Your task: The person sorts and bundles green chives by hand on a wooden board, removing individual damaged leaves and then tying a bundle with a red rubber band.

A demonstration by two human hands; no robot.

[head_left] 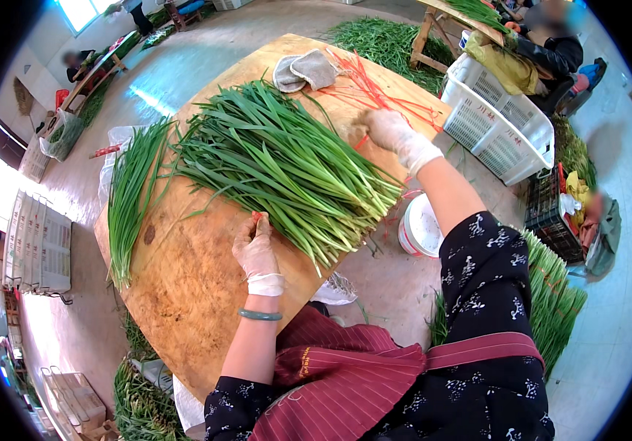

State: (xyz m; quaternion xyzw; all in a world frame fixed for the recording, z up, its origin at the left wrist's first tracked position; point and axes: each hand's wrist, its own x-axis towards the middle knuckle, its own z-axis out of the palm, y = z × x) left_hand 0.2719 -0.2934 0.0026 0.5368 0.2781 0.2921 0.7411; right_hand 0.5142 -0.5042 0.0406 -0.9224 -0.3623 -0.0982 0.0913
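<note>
A big bundle of garlic chives, green leaves to the upper left and pale stems to the lower right, lies across the wooden table. My left hand, in a thin whitish glove, is at the near side of the bundle, fingertips pinched on a bit of red tie. At the far side my right hand, gloved too, is closed, with a red strip showing by its fingers; these are smeared by motion. Whether both red ends are one tie under the chives is hidden.
More red ties and a grey cloth pad lie at the table's far end. A smaller chive bunch rests along the left edge. Beyond the right side stand a white bucket and a white plastic crate; tied chives stand lower right.
</note>
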